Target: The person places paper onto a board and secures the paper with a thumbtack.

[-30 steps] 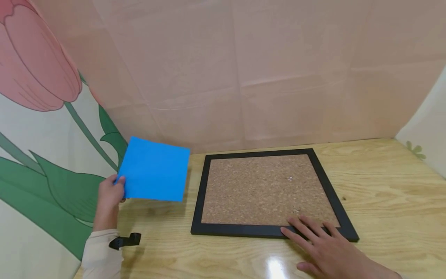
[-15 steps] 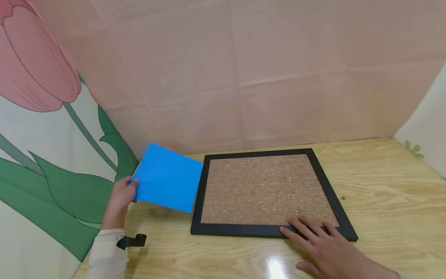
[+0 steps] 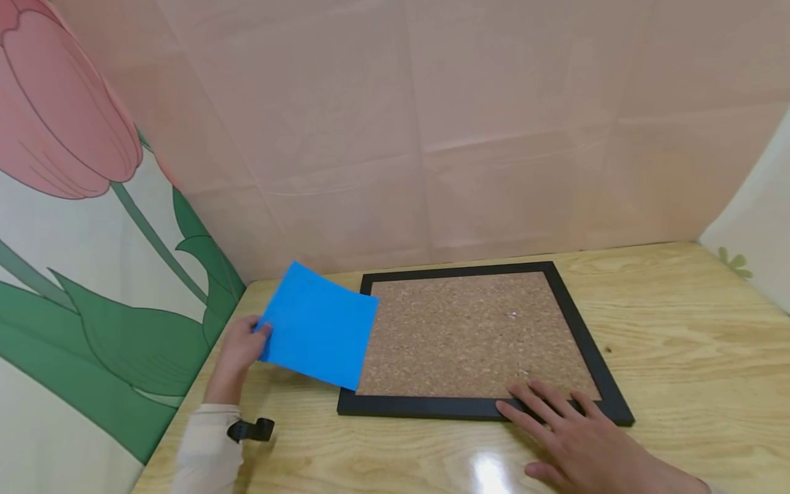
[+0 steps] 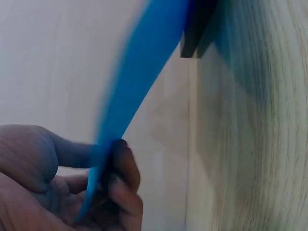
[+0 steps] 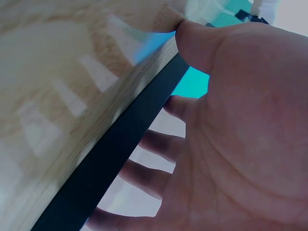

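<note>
Over the left edge of the cork board, partly hiding it, a slightly bowed blue sheet, blurred and cut off in the left wrist view, is pinched by the left hand; the right hand rests, fingers spread, on the black frame.

- An indoor corner enclosed by printed sheeting; home, studio or office cannot be told.
- Behind the wood-grain bench, a beige-pink sheet with straight fold creases forms the back.
- At the left, a pale panel carries a large pink tulip and green leaves.
- At the right, another pale panel bears a small green motif.
- A black-framed cork board lies on the bench.
</note>
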A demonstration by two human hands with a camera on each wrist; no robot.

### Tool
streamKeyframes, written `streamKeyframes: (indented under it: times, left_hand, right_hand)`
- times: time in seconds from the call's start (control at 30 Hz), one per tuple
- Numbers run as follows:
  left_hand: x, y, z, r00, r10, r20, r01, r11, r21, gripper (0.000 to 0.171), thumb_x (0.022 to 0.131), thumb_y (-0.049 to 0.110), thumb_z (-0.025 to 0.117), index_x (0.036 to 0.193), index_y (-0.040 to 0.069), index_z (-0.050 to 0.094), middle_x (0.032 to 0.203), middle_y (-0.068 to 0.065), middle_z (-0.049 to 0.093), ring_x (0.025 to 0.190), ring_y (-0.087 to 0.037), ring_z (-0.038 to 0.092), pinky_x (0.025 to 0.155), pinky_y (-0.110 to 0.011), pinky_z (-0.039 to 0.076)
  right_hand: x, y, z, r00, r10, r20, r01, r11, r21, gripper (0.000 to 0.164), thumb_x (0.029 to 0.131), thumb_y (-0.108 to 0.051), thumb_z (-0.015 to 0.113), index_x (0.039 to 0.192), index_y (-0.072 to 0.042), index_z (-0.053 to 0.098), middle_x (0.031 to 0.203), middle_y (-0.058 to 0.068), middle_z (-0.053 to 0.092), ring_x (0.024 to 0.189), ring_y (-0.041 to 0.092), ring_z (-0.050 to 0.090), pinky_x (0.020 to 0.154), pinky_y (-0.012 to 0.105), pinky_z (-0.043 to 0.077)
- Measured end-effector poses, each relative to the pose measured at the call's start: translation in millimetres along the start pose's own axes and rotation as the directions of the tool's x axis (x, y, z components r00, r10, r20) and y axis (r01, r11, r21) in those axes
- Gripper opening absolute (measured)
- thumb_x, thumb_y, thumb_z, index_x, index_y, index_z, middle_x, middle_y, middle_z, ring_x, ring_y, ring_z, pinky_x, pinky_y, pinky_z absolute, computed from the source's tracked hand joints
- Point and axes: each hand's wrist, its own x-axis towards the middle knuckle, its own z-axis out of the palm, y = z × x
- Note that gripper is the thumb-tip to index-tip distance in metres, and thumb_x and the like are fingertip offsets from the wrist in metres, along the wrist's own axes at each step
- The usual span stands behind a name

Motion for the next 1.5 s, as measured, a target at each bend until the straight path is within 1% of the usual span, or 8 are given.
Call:
streamKeyframes:
  times: [0.47,0.77,0.87,1.03,1.17,1.27,1.4,1.5]
  left_hand:
    - [1.4,2.6,28.8,0.989,-0.018,0.148,0.014,0.999,0.033,0.029,0.099,0.008,0.055,0.124,-0.007,0.055,0.122,-0.028,0.059,0.104,-0.036,0.058,0.084,-0.043,0.049]
    - [-3.3,16.6,58.5,0.972,-0.026,0.232,0.051,0.994,-0.1,0.027,0.101,0.009,0.052,0.126,-0.001,0.057,0.119,-0.021,0.062,0.1,-0.027,0.061,0.083,-0.036,0.05]
    - [-6.5,24.5,66.5,0.965,-0.017,0.26,0.062,0.984,-0.168,0.028,0.102,0.009,0.051,0.127,-0.002,0.055,0.123,-0.024,0.06,0.102,-0.029,0.063,0.087,-0.041,0.053]
    - [-15.5,31.2,84.4,0.946,-0.021,0.323,0.131,0.937,-0.323,0.033,0.102,0.009,0.051,0.132,-0.003,0.052,0.134,-0.029,0.055,0.115,-0.035,0.061,0.101,-0.054,0.049]
    - [-24.7,39.2,101.9,0.909,0.011,0.418,0.184,0.886,-0.425,0.045,0.104,0.008,0.047,0.145,-0.006,0.04,0.145,-0.032,0.045,0.134,-0.043,0.048,0.111,-0.059,0.039]
    - [-29.7,46.6,116.2,0.878,0.055,0.476,0.203,0.856,-0.475,0.051,0.105,0.006,0.041,0.152,-0.009,0.027,0.154,-0.032,0.032,0.144,-0.046,0.033,0.117,-0.061,0.029]
    - [-34.5,57.4,134.7,0.853,0.096,0.513,0.224,0.821,-0.525,0.05,0.106,0.004,0.035,0.152,-0.01,0.025,0.151,-0.032,0.036,0.136,-0.041,0.044,0.113,-0.056,0.038]
    - [-37.1,64.3,144.9,0.855,0.087,0.511,0.233,0.816,-0.529,0.046,0.106,0.004,0.035,0.149,-0.01,0.033,0.142,-0.03,0.047,0.122,-0.033,0.057,0.104,-0.05,0.049]
  right_hand:
    - [1,0,-2,0.999,0.012,0.039,-0.013,0.999,0.032,0.07,0.09,-0.069,0.052,0.15,-0.033,0.044,0.149,0.004,0.051,0.128,0.03,0.052,0.08,0.053,0.053]
    - [0,0,-5,0.997,0.025,0.074,-0.028,0.999,0.042,0.069,0.091,-0.069,0.05,0.15,-0.034,0.043,0.15,0.004,0.05,0.129,0.031,0.052,0.081,0.055,0.053]
    - [0,0,-6,0.997,0.025,0.079,-0.029,0.999,0.046,0.069,0.091,-0.069,0.05,0.15,-0.033,0.043,0.151,0.005,0.05,0.129,0.031,0.052,0.081,0.055,0.053]
    - [0,-2,-6,0.998,0.013,0.066,-0.017,0.999,0.046,0.068,0.092,-0.067,0.051,0.15,-0.032,0.043,0.151,0.004,0.05,0.13,0.031,0.052,0.082,0.055,0.052]
    - [1,-3,-9,0.996,0.013,0.093,-0.018,0.998,0.056,0.068,0.093,-0.068,0.049,0.151,-0.032,0.042,0.152,0.004,0.048,0.131,0.032,0.052,0.084,0.055,0.052]
    - [2,-3,-13,0.983,0.037,0.177,-0.054,0.994,0.095,0.068,0.094,-0.069,0.043,0.152,-0.035,0.04,0.155,0.003,0.046,0.134,0.033,0.05,0.088,0.059,0.051]
    - [3,-3,-16,0.962,0.061,0.266,-0.101,0.985,0.14,0.068,0.095,-0.071,0.038,0.153,-0.036,0.037,0.157,0.004,0.043,0.138,0.036,0.046,0.091,0.063,0.049]
    - [2,-5,-15,0.973,0.046,0.226,-0.077,0.989,0.13,0.068,0.095,-0.07,0.041,0.153,-0.035,0.038,0.156,0.005,0.045,0.136,0.036,0.048,0.089,0.062,0.05]
